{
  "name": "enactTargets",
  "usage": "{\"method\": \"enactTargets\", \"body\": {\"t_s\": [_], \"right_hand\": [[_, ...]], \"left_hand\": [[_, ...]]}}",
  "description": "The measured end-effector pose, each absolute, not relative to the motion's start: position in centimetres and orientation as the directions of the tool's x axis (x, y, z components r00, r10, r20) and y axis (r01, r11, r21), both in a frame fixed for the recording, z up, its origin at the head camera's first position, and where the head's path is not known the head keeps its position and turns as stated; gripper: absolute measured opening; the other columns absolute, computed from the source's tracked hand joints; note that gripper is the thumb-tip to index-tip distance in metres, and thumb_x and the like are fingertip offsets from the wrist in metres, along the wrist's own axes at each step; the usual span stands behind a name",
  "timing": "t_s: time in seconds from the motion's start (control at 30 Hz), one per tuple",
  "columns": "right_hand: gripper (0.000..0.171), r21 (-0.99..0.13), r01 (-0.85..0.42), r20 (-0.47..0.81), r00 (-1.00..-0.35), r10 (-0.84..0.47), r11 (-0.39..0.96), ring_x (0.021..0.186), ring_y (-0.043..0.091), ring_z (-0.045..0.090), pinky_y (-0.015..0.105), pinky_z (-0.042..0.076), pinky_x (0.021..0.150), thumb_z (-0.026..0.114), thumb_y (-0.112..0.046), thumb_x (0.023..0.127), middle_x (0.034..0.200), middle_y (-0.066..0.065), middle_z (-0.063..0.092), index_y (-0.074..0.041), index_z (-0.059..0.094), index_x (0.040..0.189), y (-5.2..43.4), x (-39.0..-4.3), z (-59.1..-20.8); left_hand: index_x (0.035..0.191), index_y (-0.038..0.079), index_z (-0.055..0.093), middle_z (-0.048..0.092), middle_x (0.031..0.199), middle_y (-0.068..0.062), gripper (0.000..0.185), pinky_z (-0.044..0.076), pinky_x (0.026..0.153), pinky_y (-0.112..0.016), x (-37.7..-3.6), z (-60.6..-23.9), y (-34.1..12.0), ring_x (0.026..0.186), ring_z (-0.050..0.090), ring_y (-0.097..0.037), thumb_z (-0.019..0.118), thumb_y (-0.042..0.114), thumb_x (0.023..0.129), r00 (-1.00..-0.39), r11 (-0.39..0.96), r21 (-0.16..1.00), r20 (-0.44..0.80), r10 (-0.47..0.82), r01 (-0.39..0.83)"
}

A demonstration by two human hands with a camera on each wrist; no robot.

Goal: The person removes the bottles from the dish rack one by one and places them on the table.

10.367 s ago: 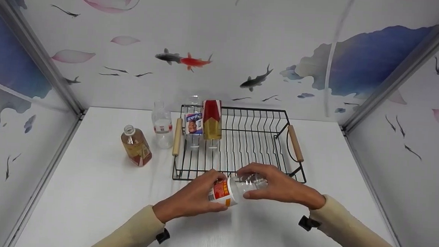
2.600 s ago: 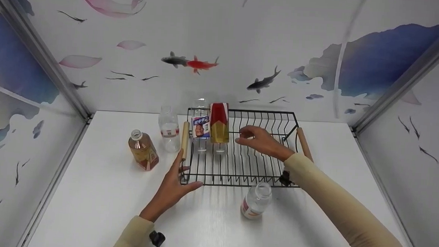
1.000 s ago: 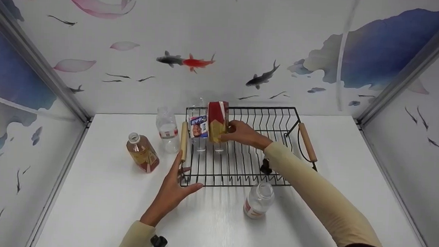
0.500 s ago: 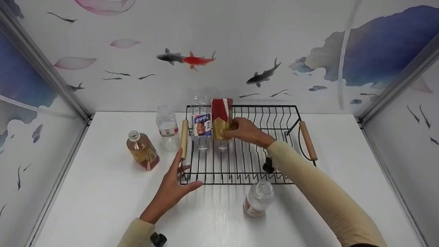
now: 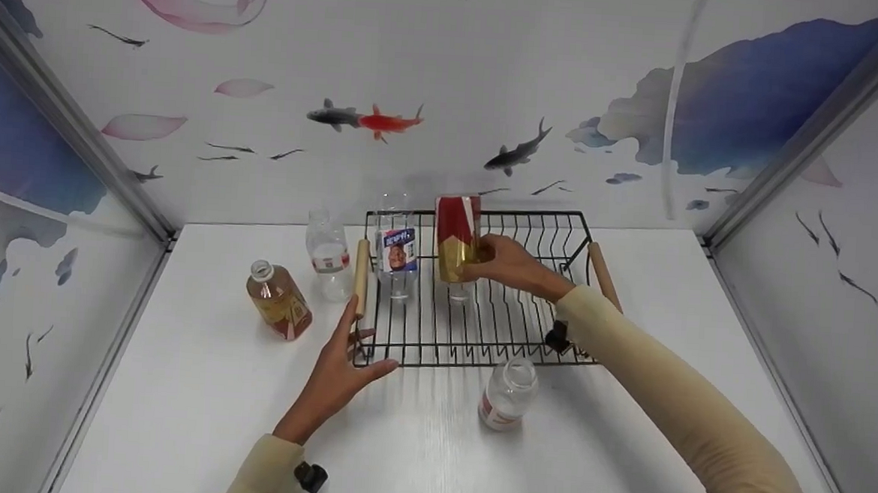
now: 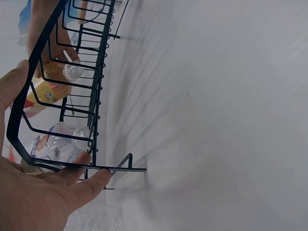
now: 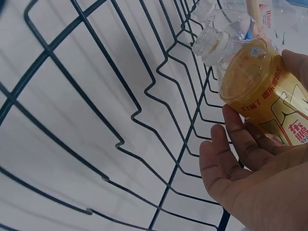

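Note:
A black wire rack (image 5: 478, 366) sits mid-table. My right hand (image 5: 486, 255) grips a red-and-gold bottle (image 5: 457, 232) held neck-down over the rack's back left part. In the right wrist view the bottle (image 7: 262, 94) lies between fingers (image 7: 230, 144) and thumb, its neck (image 7: 211, 42) just above the wires (image 7: 159, 91). A blue-labelled bottle (image 5: 396, 250) stands neck-down to its left. My left hand (image 5: 358, 347) rests open against the rack's front left corner; its palm (image 6: 38, 197) touches the rim (image 6: 72, 166).
Left of the rack stand a clear red-labelled bottle (image 5: 327, 254) and an amber open bottle (image 5: 278, 304). A clear uncapped bottle (image 5: 506, 394) stands before the rack's front edge. Wooden handles (image 5: 601, 276) flank the rack. Painted walls enclose three sides.
My right hand has shifted the red-and-gold bottle to the right, away from the blue-labelled bottle. My left hand stays at the rack's corner.

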State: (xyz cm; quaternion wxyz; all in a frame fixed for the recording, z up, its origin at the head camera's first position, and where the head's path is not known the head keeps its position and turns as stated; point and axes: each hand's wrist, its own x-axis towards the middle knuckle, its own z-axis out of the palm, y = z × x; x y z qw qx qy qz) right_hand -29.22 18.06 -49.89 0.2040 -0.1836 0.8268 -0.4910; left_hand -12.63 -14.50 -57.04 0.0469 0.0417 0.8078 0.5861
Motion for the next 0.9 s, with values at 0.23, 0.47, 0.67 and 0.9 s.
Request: {"method": "enactTargets", "body": {"t_s": [0.23,0.47,0.67,0.9], "right_hand": [[0.066,-0.859,-0.141,-0.141,-0.859,-0.492,0.493,0.118,0.029,0.067,0.051,0.055,0.106,0.084,-0.043,0.092,0.127,0.012,0.072,-0.004,0.064,0.142,19.2,-28.1,-49.1],[0.068,-0.845,-0.173,-0.126,-0.855,-0.503,0.506,0.121,0.030,0.065,0.051,0.054,0.105,0.087,-0.040,0.091,0.129,0.012,0.071,-0.005,0.063,0.144,20.2,-26.9,-48.1],[0.068,-0.834,-0.205,-0.116,-0.842,-0.527,0.512,0.124,0.032,0.063,0.053,0.054,0.107,0.086,-0.034,0.092,0.133,0.014,0.069,-0.003,0.060,0.147,20.7,-26.0,-47.3],[0.067,-0.826,-0.206,-0.126,-0.840,-0.528,0.525,0.125,0.032,0.064,0.053,0.057,0.107,0.085,-0.031,0.093,0.136,0.013,0.069,-0.004,0.059,0.148,21.2,-24.9,-47.0]], "left_hand": [[0.179,0.029,0.009,0.024,0.180,-0.018,0.124,0.045,0.121,-0.064,-12.8,-57.1,-14.6,0.151,0.053,-0.038,0.095,0.037,0.089,-0.992,0.310,0.951,-0.027,0.126,0.013],[0.179,0.028,0.009,0.021,0.181,-0.019,0.124,0.042,0.123,-0.064,-12.8,-57.1,-14.6,0.151,0.052,-0.039,0.094,0.039,0.090,-0.990,0.302,0.953,-0.026,0.135,0.016],[0.179,0.028,0.009,0.019,0.182,-0.017,0.125,0.042,0.124,-0.064,-12.8,-57.1,-14.5,0.152,0.052,-0.038,0.095,0.041,0.089,-0.991,0.310,0.951,-0.030,0.131,0.012],[0.179,0.028,0.009,0.021,0.181,-0.017,0.126,0.046,0.120,-0.067,-12.7,-57.1,-14.6,0.151,0.052,-0.038,0.096,0.041,0.088,-0.991,0.312,0.950,-0.021,0.130,0.021]]}}
